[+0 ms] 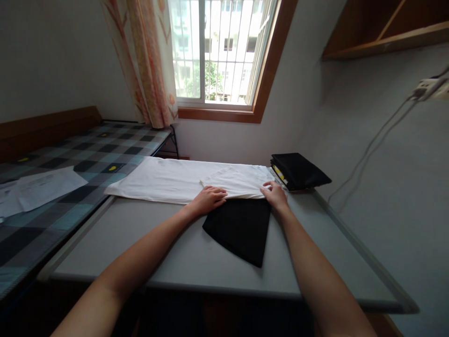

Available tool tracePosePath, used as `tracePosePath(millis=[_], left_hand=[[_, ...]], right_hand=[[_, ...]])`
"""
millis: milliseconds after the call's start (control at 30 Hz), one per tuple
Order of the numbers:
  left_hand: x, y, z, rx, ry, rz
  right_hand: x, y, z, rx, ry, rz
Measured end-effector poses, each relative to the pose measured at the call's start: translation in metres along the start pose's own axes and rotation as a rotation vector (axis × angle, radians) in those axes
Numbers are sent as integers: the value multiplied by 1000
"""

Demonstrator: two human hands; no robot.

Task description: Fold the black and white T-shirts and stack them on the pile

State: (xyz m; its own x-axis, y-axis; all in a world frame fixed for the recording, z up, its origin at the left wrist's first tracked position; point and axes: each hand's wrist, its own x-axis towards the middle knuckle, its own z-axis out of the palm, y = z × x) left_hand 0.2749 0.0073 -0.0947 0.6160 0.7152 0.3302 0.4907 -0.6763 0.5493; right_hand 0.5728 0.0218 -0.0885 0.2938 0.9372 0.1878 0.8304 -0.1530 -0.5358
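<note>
A white T-shirt (168, 180) lies folded into a long strip across the far part of the grey table. One black sleeve (242, 229) sticks out from its near edge toward me, spread flat on the table. My left hand (210, 199) rests on the shirt's near edge, left of where the sleeve begins, with fingers stretched out; its thumb is hidden. At the right end of the shirt, my right hand (276, 195) has thumb and fingers closed on the white cloth beside the sleeve's other corner.
A black folder-like bag (301, 171) with papers in it sits at the table's back right corner. To the left stands a bed with a checked mattress (84, 154) and some paper sheets (49, 187). The grey table (122, 243) meets the wall, where a cable (372, 145) hangs.
</note>
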Motion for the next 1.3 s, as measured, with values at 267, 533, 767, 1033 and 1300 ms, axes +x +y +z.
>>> tracePosePath(millis=[267,533,767,1033,1300], left_hand=[[-1,9,-1,88,31,48],[-1,8,-5,188,155,-179],[-2,-5,-22,214,225,-551],[3,-11,-15,-231,211,-500],[3,-21,-16,-24,221,-478]], right_hand=[[0,7,-14,152,-47,-104],[2,15,-17,241,-179,-58],[-1,20,-24,456,-376,-1],[6,23,-19,472,-265,-11],[7,25,-16,352,-254,-57]])
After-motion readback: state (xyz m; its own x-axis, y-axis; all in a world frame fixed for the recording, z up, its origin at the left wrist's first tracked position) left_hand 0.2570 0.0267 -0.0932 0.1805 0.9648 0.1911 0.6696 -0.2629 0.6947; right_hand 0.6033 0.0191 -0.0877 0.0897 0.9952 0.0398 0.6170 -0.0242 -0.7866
